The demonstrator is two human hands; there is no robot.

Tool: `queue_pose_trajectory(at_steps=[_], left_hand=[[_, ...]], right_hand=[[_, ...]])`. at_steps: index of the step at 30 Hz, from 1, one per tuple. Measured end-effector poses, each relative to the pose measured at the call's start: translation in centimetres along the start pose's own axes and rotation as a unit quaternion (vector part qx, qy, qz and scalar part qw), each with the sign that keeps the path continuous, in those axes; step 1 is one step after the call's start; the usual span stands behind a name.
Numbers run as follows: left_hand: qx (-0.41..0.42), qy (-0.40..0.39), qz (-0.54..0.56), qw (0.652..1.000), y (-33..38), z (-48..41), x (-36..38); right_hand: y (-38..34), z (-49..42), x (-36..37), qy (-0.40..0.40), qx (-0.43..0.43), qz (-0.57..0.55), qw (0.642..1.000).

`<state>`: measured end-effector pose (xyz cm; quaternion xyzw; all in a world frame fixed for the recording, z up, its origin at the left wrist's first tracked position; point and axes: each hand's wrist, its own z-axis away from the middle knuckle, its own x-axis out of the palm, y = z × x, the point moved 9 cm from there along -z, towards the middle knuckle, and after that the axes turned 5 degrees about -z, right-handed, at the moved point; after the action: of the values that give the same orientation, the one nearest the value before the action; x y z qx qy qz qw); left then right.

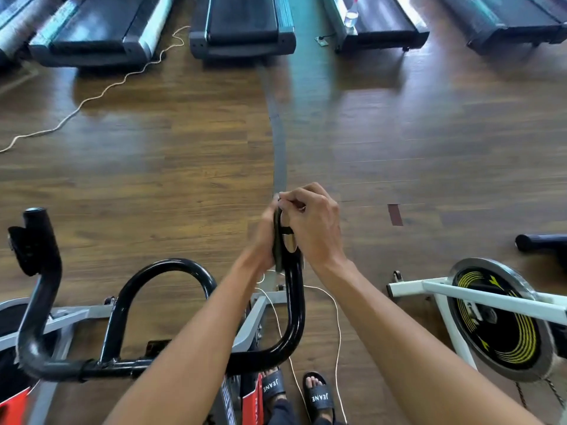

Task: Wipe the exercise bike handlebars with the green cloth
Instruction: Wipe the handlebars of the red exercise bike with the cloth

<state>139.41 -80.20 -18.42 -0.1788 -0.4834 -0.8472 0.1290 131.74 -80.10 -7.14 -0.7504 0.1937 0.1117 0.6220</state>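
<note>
The black handlebars of an exercise bike curve up in front of me, with a centre loop and a left grip. Both hands meet at the top of the right grip. My left hand presses a dark greenish cloth against the grip's left side. My right hand has its fingers curled over the grip's top, pinching the cloth's upper edge. A silver sensor plate shows between the hands. Most of the cloth is hidden.
Wooden floor ahead. Several treadmills line the far side, one with a water bottle on it. A white bike with a black and yellow flywheel stands on the right. Thin cords trail on the floor by my sandalled feet.
</note>
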Motion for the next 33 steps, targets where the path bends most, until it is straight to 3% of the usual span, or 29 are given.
queue_pose_trajectory(at_steps=[5,9,16,22,28,33], left_hand=[[0.054,-0.016,0.022,0.998,2.9,-2.3,-0.1],[-0.003,0.017,0.033,0.999,-2.3,-0.4,-1.0],[0.044,-0.010,0.010,0.999,4.3,-2.7,0.3],[-0.079,0.008,-0.003,0.997,-5.5,0.4,-1.4],[0.005,-0.002,0.026,1.000,2.3,-2.3,-0.2],[-0.118,0.047,0.025,0.992,-5.7,2.2,-1.0]], right_hand=[[0.8,-0.3,0.0,-0.004,0.004,0.045,0.999],[0.7,-0.3,0.0,0.011,0.009,0.063,0.998],[0.9,-0.5,-0.3,-0.015,0.032,0.094,0.995],[0.7,-0.2,-0.3,-0.002,0.040,0.082,0.996],[1.2,-0.5,-0.2,-0.017,0.047,0.060,0.997],[1.3,-0.1,-0.2,-0.012,0.057,0.041,0.997]])
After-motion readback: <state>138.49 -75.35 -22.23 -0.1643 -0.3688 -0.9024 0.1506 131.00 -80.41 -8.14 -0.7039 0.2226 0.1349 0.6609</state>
